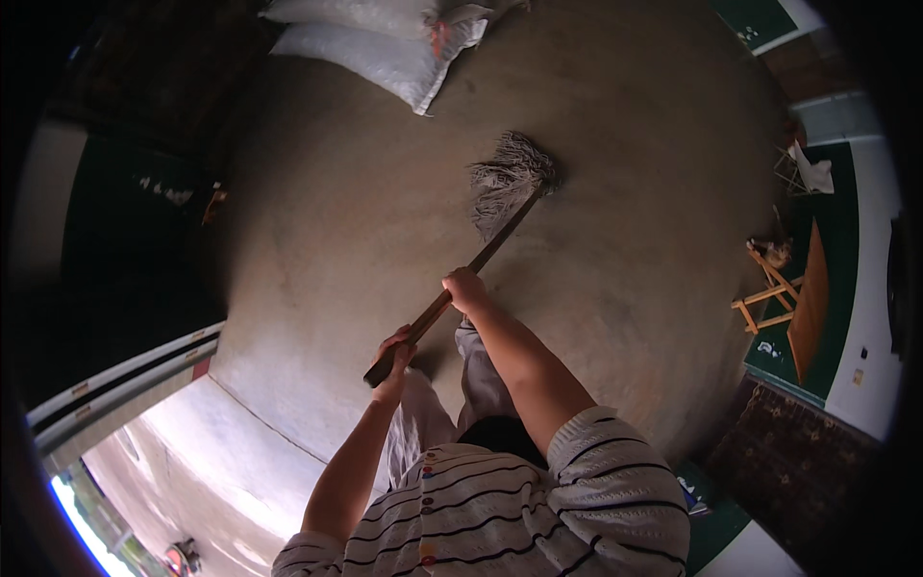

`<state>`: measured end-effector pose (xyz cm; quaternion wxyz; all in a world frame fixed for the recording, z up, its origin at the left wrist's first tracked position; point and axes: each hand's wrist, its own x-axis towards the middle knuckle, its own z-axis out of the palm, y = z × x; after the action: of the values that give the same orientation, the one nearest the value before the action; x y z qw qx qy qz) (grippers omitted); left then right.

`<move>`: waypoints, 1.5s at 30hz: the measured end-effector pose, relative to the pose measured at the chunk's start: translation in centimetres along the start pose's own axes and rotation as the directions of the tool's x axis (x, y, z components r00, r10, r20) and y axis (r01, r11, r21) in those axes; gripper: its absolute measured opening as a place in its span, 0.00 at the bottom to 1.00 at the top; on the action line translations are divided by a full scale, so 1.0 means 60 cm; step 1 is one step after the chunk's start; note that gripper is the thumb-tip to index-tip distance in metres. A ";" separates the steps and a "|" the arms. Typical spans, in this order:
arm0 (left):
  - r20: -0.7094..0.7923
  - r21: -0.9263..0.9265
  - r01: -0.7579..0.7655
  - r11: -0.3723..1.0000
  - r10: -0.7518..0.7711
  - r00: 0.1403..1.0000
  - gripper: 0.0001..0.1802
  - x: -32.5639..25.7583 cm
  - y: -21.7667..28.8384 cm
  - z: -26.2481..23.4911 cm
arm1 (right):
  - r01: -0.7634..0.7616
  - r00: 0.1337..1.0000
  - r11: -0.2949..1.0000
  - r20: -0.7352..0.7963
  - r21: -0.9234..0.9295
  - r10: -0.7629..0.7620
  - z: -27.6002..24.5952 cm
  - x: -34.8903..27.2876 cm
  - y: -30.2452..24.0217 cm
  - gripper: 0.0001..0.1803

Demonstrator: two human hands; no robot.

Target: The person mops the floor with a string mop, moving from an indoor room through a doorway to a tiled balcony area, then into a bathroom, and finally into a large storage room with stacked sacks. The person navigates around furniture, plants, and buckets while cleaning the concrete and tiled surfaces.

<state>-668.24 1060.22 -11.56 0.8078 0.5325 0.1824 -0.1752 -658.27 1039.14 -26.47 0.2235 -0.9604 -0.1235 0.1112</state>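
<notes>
A string mop [512,178] with grey strands lies spread on the concrete floor ahead of me. Its dark wooden handle [492,246] slants from the mop head down toward my left side. Near the handle's top end, my left hand [392,365] is closed around the wood. Farther down the shaft, my right hand [463,290] grips it with the fingers wrapped round, partly hidden by the back of the hand. Both forearms reach forward over my legs.
White stuffed sacks [370,53] lie on the floor at the far left. A folding wooden table [803,298] leans by the right wall, with a small folding stool [810,173] beyond it. An open doorway with a threshold [207,365] is at the lower left.
</notes>
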 end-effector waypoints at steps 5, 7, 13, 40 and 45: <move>0.259 0.261 -0.170 0.950 0.100 0.961 0.12 0.150 -0.023 0.193 | -0.334 0.943 0.942 -0.009 0.029 0.334 -0.104 0.004 0.204 0.04; 0.361 0.269 -0.174 0.947 0.068 0.930 0.12 0.179 -0.053 0.243 | -0.361 0.927 0.931 -0.087 0.058 0.365 -0.129 -0.033 0.268 0.06; 0.502 0.353 -0.105 0.930 -0.093 0.860 0.10 0.167 -0.076 0.298 | -0.428 0.867 0.886 -0.196 0.180 0.458 -0.131 -0.139 0.312 0.09; 0.610 0.591 -0.018 0.807 -0.432 0.664 0.13 0.040 0.193 -0.117 | -0.480 0.845 0.766 -0.010 0.427 0.535 0.103 -0.229 -0.258 0.10; 0.683 0.620 -0.076 0.781 -0.490 0.542 0.12 -0.007 0.082 0.053 | -0.602 0.758 0.761 -0.126 0.243 0.640 0.098 -0.358 -0.119 0.09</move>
<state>-665.91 1059.16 -6.29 0.5637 0.5820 -0.2096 -0.5473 -681.51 1041.54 -24.95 0.2743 -0.9273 0.2374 0.0925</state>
